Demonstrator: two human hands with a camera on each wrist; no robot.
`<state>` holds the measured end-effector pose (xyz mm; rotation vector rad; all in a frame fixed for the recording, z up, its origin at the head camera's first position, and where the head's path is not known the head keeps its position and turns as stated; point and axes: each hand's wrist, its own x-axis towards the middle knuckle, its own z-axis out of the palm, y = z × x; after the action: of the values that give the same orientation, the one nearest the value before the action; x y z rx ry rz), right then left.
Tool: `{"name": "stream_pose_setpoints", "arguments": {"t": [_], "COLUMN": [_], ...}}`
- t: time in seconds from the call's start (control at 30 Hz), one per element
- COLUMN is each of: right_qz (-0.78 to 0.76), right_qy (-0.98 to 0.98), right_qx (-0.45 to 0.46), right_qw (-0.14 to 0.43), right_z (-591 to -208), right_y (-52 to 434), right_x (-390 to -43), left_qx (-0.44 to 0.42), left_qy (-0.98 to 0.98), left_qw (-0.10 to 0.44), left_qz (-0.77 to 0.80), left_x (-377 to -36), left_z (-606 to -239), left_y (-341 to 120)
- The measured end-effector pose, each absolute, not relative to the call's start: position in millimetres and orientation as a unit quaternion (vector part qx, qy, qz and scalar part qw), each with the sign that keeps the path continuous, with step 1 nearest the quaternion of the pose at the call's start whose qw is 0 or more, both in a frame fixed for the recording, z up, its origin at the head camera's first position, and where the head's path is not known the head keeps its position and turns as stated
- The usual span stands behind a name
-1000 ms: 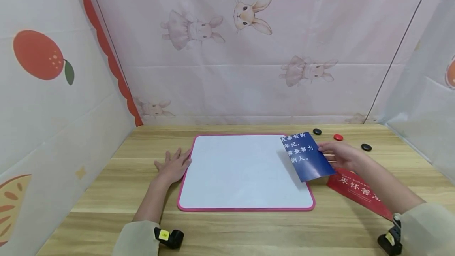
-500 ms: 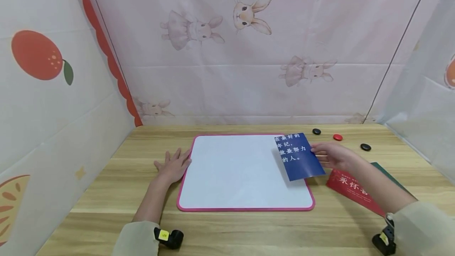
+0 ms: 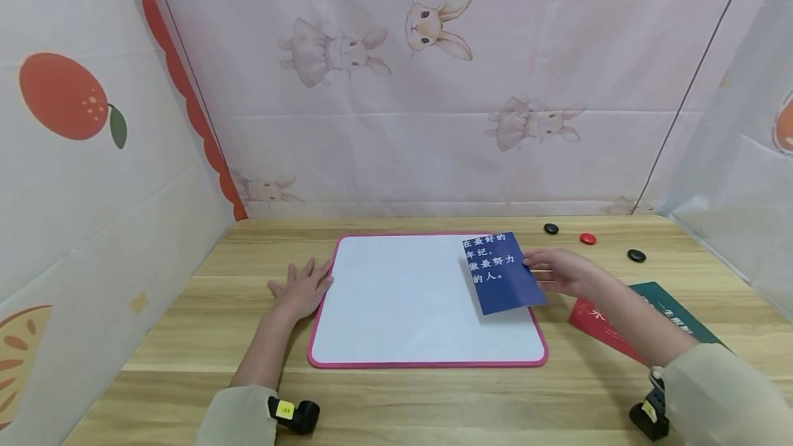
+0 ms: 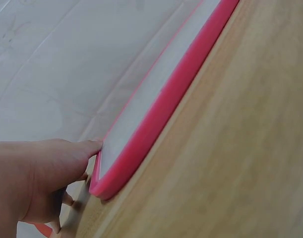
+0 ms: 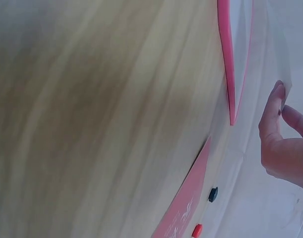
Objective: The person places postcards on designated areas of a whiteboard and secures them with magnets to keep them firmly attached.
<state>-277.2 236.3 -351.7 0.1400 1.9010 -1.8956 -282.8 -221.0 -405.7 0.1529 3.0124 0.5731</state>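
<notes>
A blue card (image 3: 504,281) with white writing is pinched at its right edge by my right hand (image 3: 566,272). It is held tilted above the right part of a whiteboard (image 3: 403,301) with a pink frame. In the right wrist view the thumb and a finger of the right hand (image 5: 285,144) meet on the card's edge (image 5: 286,91). My left hand (image 3: 305,291) rests at the board's left edge, its fingers spread. From the left wrist view, the thumb of the left hand (image 4: 52,173) touches the pink frame (image 4: 141,139) near a corner.
A red card (image 3: 604,329) and a dark green card (image 3: 665,308) lie overlapped right of the board, partly hidden by the right forearm. Behind them are two black round pieces, one black piece (image 3: 636,255) nearer, and a red round piece (image 3: 588,239). A printed curtain (image 3: 372,157) stands behind.
My right hand has moved left with the blue card, further over the whiteboard. More of the green card has come into view behind the forearm. The left hand has stayed put.
</notes>
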Motion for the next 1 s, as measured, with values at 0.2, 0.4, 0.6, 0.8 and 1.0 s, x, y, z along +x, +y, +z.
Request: {"name": "stream_pose_setpoints", "arguments": {"t": [0.2,0.4,0.6,0.8,1.0], "right_qz": [-0.677,-0.679,-0.689,-0.68,-0.602], "right_qy": [0.699,0.697,0.686,0.695,0.773], "right_qx": [0.057,0.064,0.066,0.074,0.056], "right_qw": [0.223,0.222,0.224,0.22,0.193], "right_z": [-353,-355,-358,-360,-362], "right_y": [226,220,214,210,206], "right_x": [-279,-282,-283,-283,-283], "left_qx": [0.048,0.052,0.052,0.05,0.057], "left_qy": [0.98,0.981,0.981,0.981,0.982], "left_qw": [0.038,0.038,0.039,0.044,0.041], "left_qz": [0.187,0.185,0.183,0.184,0.174], "left_x": [-283,-282,-282,-282,-283], "left_z": [-406,-405,-404,-404,-405], "left_y": [-220,-220,-220,-220,-221]}}
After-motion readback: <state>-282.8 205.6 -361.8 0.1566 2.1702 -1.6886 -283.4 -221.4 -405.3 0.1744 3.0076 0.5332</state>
